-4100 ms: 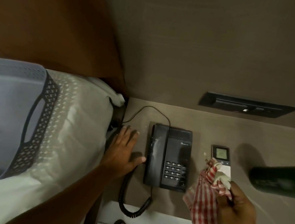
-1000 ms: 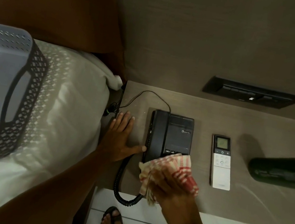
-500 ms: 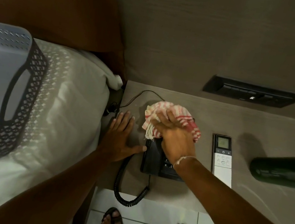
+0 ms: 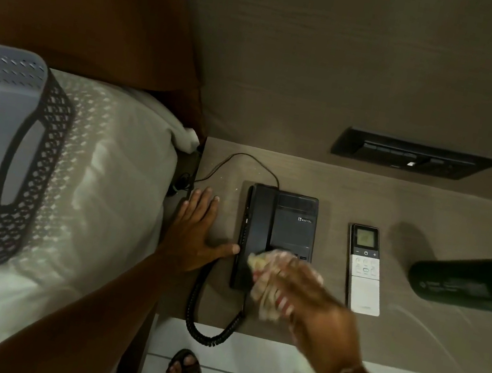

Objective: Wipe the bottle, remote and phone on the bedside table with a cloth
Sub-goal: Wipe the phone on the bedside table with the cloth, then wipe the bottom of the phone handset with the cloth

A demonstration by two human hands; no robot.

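Your right hand (image 4: pixel 315 307) blurry, fingers closed around the cloth (image 4: pixel 266 285) on the near end of the black phone (image 4: pixel 280 225), your left hand (image 4: pixel 196 236) flat and open on the surface (image 4: pixel 408 340), thumb touching the phone, remote (image 4: pixel 366 270) just right of it, dark bottle (image 4: pixel 471 278) lying at the far right.

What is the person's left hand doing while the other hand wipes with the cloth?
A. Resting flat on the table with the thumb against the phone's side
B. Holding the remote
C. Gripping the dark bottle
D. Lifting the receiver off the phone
A: the left hand lies flat on the bedside table, its thumb touching the phone at its left edge.
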